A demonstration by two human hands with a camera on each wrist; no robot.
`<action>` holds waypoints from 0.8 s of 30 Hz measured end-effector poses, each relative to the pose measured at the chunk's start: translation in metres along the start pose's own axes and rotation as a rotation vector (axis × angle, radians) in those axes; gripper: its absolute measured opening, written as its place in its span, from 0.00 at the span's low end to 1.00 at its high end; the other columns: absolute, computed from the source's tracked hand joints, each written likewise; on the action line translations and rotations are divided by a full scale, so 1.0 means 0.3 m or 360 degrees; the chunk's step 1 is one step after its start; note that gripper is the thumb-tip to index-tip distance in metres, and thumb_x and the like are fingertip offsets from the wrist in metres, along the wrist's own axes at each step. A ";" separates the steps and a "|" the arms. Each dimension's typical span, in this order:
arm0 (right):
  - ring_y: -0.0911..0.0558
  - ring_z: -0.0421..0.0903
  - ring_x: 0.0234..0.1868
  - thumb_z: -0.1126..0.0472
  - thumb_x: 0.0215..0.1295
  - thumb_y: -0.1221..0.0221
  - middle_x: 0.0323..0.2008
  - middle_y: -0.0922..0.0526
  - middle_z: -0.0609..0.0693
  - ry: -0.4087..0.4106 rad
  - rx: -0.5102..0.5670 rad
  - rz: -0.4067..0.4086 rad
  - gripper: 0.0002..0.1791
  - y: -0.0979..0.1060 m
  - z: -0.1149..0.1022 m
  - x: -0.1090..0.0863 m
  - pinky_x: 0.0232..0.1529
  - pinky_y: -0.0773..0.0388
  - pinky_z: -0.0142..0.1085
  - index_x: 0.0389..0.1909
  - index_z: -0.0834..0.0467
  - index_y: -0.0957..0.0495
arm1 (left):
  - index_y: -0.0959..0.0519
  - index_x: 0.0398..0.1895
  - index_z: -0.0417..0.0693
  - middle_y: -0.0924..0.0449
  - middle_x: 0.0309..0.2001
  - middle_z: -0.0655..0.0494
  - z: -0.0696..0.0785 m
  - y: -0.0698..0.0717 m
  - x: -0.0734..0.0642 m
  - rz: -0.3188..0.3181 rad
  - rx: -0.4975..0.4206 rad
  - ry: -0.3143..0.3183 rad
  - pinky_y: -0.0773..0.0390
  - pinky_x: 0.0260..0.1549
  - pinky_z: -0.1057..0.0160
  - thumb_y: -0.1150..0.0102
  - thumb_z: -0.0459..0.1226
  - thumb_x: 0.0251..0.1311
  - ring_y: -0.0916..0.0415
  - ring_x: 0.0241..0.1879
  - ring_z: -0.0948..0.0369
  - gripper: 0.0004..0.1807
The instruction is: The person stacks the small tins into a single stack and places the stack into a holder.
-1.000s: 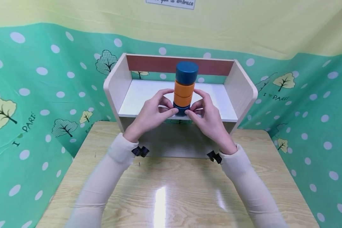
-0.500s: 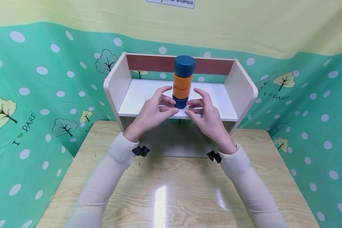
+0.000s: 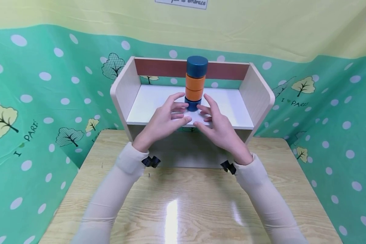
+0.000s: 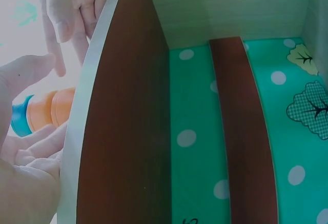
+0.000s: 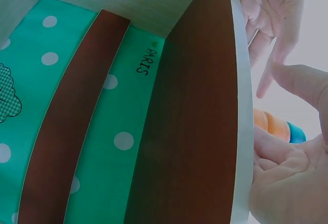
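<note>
A column of round pieces [image 3: 195,84], blue at top and bottom with orange between, stands upright on the white shelf [image 3: 158,101] of a small desk rack. Whether it is one bottle-like thing or stacked cylinders I cannot tell. My left hand [image 3: 165,119] is at its left, fingers spread and relaxed, fingertips right by the blue base. On the other side, my right hand [image 3: 220,127] has its fingers apart and gently bent, also close to the base. Neither hand grips it. Part of the orange and blue column [image 4: 51,108] shows behind the fingers in the left wrist view.
Pale side panels [image 3: 263,88] and a reddish-brown back rail [image 3: 161,69] frame the shelf. The rack stands at the back of a wooden table [image 3: 201,203]. A green dotted curtain [image 3: 64,67] hangs behind and at both sides.
The column has moved back, farther onto the shelf. Both hands have come off gripping its base, with their fingers opened; the right hand has shifted slightly left.
</note>
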State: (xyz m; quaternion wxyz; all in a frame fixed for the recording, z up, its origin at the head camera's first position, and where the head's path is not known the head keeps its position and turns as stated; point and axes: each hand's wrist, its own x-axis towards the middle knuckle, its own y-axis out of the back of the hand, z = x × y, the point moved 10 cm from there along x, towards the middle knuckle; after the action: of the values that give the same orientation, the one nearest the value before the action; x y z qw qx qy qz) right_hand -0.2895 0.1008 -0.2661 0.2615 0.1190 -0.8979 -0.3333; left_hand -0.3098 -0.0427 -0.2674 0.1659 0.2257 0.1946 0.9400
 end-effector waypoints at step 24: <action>0.24 0.49 0.61 0.55 0.67 0.34 0.62 0.25 0.56 0.0143 -0.0051 0.0139 0.41 0.033 -0.031 -0.048 0.63 0.26 0.48 0.75 0.58 0.43 | 0.35 0.72 0.45 0.24 0.61 0.44 0.063 0.008 -0.048 0.0064 -0.0027 -0.0150 0.21 0.55 0.52 0.32 0.34 0.63 0.23 0.57 0.52 0.35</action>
State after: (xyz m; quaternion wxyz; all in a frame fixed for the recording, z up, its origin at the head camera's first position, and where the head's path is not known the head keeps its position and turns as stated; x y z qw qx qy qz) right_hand -0.2728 0.1088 -0.2593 0.3177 0.0902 -0.8843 -0.3301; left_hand -0.2889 -0.0451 -0.2561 0.1578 0.2723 0.1740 0.9331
